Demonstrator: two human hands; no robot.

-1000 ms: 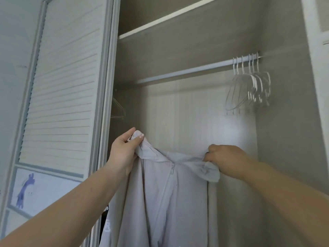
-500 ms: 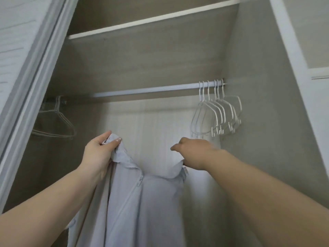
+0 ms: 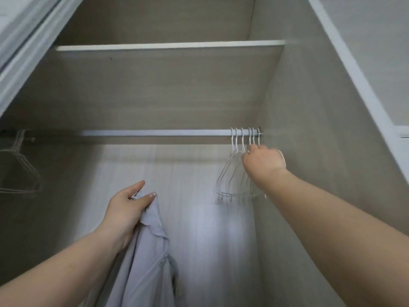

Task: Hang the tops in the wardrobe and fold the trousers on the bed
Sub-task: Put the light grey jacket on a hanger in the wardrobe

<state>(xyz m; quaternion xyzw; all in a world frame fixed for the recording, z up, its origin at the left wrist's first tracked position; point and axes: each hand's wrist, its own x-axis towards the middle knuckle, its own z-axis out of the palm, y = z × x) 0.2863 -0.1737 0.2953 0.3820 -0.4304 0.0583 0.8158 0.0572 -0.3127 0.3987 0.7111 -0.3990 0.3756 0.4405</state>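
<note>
Your left hand (image 3: 126, 209) pinches the grey zip-up top (image 3: 146, 258), and your right hand (image 3: 263, 161) seems to grab a white hanger (image 3: 230, 173) on the rail (image 3: 155, 132).

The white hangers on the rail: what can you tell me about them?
The white hangers are thin and wire-like, with small hooks at their lower ends. About five hang bunched at the right end of the silver rail, close to the wardrobe's side wall. The right hand reaches into the bunch just below their hooks; its fingers are hidden, so the grip is unclear.
</note>
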